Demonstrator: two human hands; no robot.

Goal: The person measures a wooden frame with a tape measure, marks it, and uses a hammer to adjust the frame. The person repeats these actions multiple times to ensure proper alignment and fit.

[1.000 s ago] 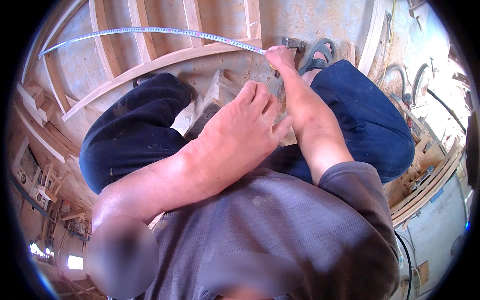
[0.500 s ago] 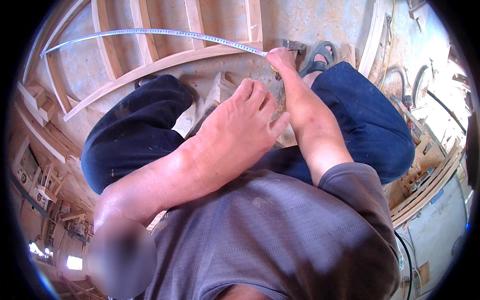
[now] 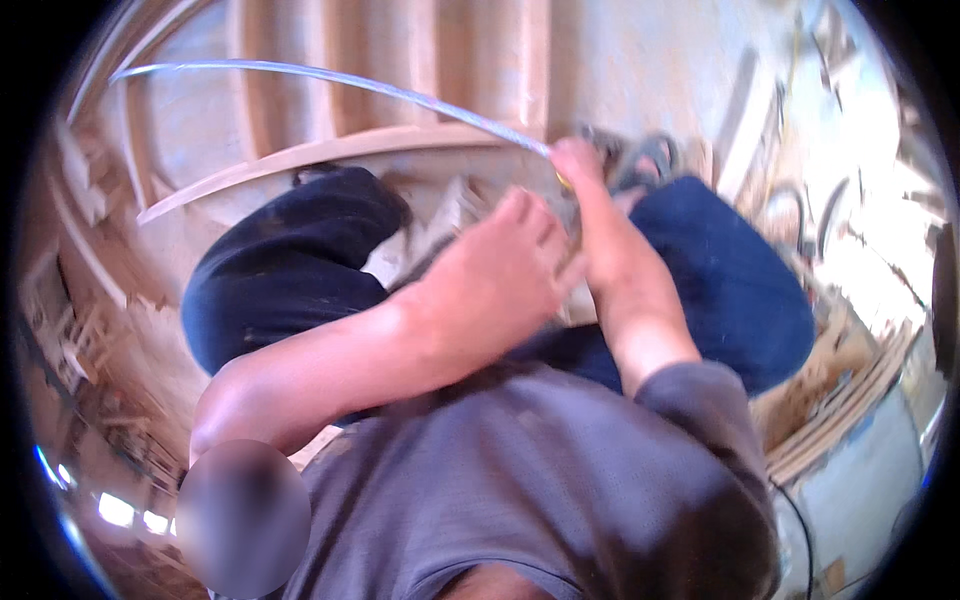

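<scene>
My right hand (image 3: 580,165) is closed around a tape measure, and a bit of its yellow case (image 3: 564,183) shows beside the fingers. From there the extended blade (image 3: 335,76) arches left across a wooden frame, its far end at the frame's left side. The frame has a curved rail (image 3: 330,143) and several cross slats (image 3: 427,50). My left hand (image 3: 490,275) is above my lap, back upward, nearer than the right. Its fingers are loosely bent with the thumb apart, and nothing shows in it; the palm is hidden.
A dark metal block like a hammer head (image 3: 603,138) lies by my sandalled foot (image 3: 650,160). Wood offcuts (image 3: 455,210) lie between my knees. Stacked curved boards (image 3: 850,400) are at right, a pale board (image 3: 745,125) beyond my foot, and more timber (image 3: 90,250) at left.
The view has shifted and blurred, so the frame, blade and both hands appear lower and slightly further right. The right hand keeps its hold on the tape measure; the left hand's pose is much the same.
</scene>
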